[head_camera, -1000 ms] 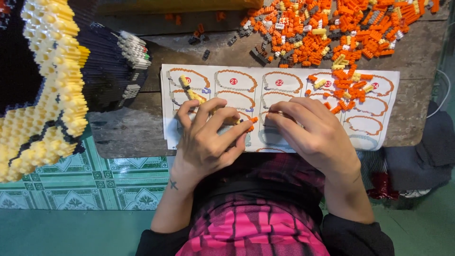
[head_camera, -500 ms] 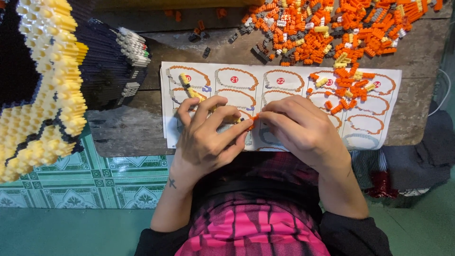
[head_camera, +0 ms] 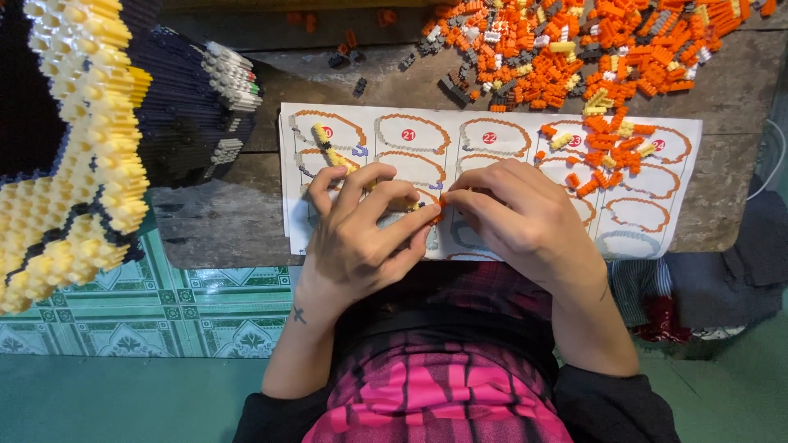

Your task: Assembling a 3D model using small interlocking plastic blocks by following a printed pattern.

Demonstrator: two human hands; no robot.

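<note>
My left hand (head_camera: 365, 238) and my right hand (head_camera: 517, 217) meet over a white instruction sheet (head_camera: 492, 139) printed with orange ring outlines. Between their fingertips I pinch a small orange brick piece (head_camera: 437, 203), pressed against a short yellow and orange row that my left fingers mostly hide. A finished strip of yellow and grey bricks (head_camera: 328, 148) lies on the sheet's left part. Loose orange and yellow bricks (head_camera: 607, 143) lie scattered on the sheet's right part.
A big heap of orange, grey and yellow small bricks (head_camera: 574, 49) covers the far side of the worn wooden table (head_camera: 222, 213). A large black, yellow and white brick model (head_camera: 98, 139) stands at the left. Green patterned floor tiles (head_camera: 164, 312) show below the table edge.
Both hands stay together over the sheet; the fingers have shifted slightly as they press the small orange piece.
</note>
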